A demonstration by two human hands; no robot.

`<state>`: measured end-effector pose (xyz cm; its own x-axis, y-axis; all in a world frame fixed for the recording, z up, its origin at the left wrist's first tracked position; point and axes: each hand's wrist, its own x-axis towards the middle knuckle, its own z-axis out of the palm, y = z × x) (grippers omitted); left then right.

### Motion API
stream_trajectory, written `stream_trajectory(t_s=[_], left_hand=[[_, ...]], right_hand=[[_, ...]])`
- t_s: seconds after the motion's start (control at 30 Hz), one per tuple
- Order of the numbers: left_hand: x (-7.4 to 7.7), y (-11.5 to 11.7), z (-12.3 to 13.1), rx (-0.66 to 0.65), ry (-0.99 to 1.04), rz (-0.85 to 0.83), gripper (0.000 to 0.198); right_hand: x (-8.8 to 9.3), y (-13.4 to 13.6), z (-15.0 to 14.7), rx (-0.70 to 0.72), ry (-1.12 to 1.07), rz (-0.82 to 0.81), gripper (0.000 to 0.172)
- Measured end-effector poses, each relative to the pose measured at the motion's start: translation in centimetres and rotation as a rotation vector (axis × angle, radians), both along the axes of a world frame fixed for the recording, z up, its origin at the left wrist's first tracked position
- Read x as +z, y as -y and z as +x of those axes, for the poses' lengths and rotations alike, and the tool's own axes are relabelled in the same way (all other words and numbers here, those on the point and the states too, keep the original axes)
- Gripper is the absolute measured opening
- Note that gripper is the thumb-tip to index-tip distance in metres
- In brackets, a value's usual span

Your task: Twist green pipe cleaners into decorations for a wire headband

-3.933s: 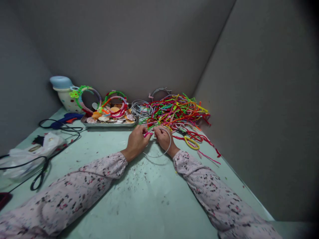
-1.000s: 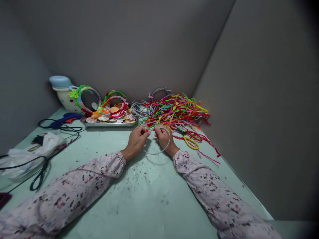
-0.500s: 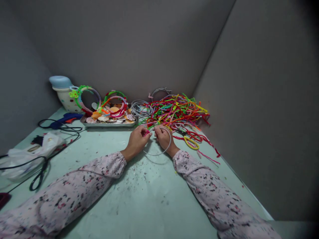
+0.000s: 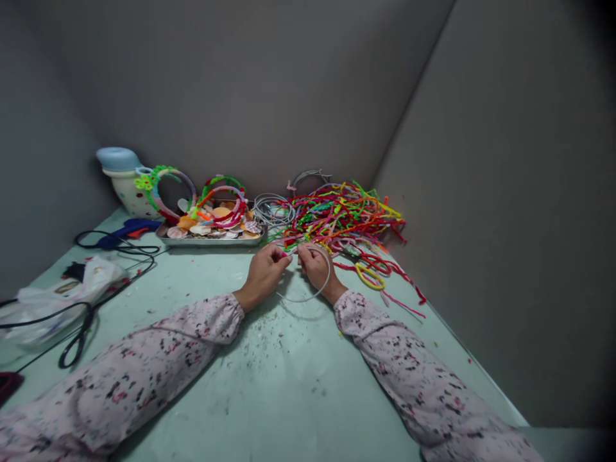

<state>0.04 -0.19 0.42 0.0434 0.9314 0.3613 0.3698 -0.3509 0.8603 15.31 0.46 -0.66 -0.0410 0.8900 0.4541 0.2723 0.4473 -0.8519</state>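
A thin grey wire ring (image 4: 308,299) hangs between my hands, just above the table. My right hand (image 4: 315,264) is closed in a pinch on the top of this ring, and the ring's curve passes in front of its fingers. My left hand (image 4: 265,268) is closed too, its thumb and forefinger at the ring's upper left. A bit of bright pink (image 4: 283,255) shows between those fingers, perhaps a pipe cleaner; its full length is hidden by the hand. The two sets of fingertips are close together.
Behind my hands lies a heap of coloured pipe cleaners (image 4: 346,212), with a coil of grey wire (image 4: 273,210) beside it. A metal tray (image 4: 216,242) holds shells and pipe-cleaner-wrapped rings. At left are a bottle (image 4: 128,186), a black cable (image 4: 89,314) and a plastic bag (image 4: 43,308).
Both hands stay in nearly the same place on the wire ring. My left fingers have shifted slightly, and less of the pink piece shows now.
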Motion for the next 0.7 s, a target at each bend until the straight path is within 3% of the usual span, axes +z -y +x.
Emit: stream_trajectory(t_s=[0.4, 0.7], left_hand=[[-0.35, -0.37, 0.06, -0.095, 0.074, -0.012, 0.017], [-0.16, -0.14, -0.02, -0.084, 0.115, -0.068, 0.020]], right_hand=[[-0.14, -0.23, 0.12, -0.041, -0.019, -0.007, 0.041], [-0.38, -0.39, 0.05, 0.004, -0.060, -0.047, 0.043]])
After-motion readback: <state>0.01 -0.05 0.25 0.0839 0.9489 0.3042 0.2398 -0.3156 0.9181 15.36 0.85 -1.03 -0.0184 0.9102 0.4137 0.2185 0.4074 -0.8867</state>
